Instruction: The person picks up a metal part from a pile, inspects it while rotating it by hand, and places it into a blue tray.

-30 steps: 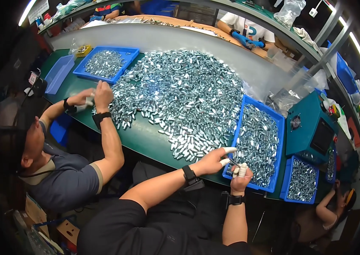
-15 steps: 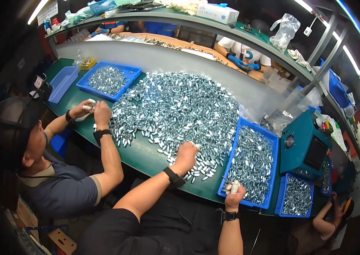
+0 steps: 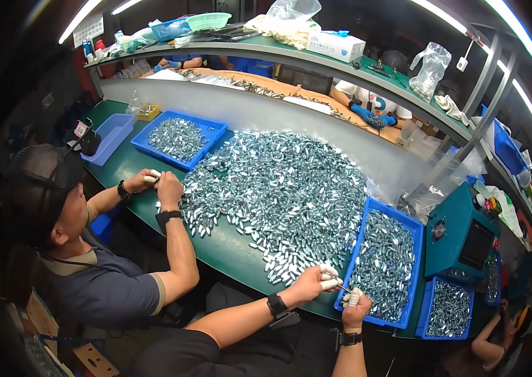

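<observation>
My left hand (image 3: 314,283) and my right hand (image 3: 354,305), both with white finger cots, meet at the near left corner of a blue tray (image 3: 366,318) full of small silver metal parts. The two hands pinch one small silver part (image 3: 343,289) between their fingertips, just above the tray's edge. A big heap of the same silver parts (image 3: 278,188) covers the green table (image 3: 228,251) to the left of my hands.
A co-worker sits at my left, both hands (image 3: 159,182) at the heap's edge. Another blue tray of parts (image 3: 209,129) and an empty light-blue bin (image 3: 110,135) lie beyond. A teal machine (image 3: 461,235) and a smaller blue tray (image 3: 445,308) stand at right.
My left hand reached into the heap half a second ago and has come back to the tray's corner. Both hands now meet on a small part. The view has tilted a little.
</observation>
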### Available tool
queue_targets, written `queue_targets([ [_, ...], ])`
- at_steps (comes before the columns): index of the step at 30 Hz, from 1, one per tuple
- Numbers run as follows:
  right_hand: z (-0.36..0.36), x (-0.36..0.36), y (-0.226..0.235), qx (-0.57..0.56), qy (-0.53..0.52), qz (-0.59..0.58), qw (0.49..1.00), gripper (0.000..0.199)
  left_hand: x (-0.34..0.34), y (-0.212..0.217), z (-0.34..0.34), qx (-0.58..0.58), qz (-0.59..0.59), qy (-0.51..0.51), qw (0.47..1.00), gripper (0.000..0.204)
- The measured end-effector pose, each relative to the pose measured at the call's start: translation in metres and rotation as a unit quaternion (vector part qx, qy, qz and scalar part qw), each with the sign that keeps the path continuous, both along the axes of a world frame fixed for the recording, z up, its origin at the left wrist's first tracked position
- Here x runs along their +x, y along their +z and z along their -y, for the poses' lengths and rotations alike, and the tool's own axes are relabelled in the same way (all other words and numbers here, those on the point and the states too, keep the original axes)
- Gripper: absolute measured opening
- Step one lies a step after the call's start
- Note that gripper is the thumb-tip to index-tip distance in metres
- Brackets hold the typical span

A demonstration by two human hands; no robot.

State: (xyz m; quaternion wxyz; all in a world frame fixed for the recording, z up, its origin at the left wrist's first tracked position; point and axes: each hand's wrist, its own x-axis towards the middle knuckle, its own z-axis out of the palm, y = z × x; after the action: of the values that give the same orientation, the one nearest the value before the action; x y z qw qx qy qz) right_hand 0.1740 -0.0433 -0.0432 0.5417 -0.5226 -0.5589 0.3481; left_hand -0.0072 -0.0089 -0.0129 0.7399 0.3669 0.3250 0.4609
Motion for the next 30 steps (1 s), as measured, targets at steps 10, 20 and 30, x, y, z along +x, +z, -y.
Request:
queue_targets([
  [10, -0.002, -0.002, 0.009, -0.013, 0.035, 0.015, 0.999, 0.044, 0.015, -0.002, 0.002, 0.018, -0.198, -0.053, 0.979, 0.025],
  [20, -0.004, 0.004, 0.003, 0.003, 0.005, -0.036, 0.999, 0.044, 0.023, 0.014, -0.006, 0.250, -0.254, -0.024, 0.934, 0.018],
  [30, -0.002, 0.002, 0.004, -0.011, -0.031, -0.099, 0.995, 0.045, 0.003, 0.020, -0.010, 0.198, -0.297, -0.015, 0.934, 0.016],
])
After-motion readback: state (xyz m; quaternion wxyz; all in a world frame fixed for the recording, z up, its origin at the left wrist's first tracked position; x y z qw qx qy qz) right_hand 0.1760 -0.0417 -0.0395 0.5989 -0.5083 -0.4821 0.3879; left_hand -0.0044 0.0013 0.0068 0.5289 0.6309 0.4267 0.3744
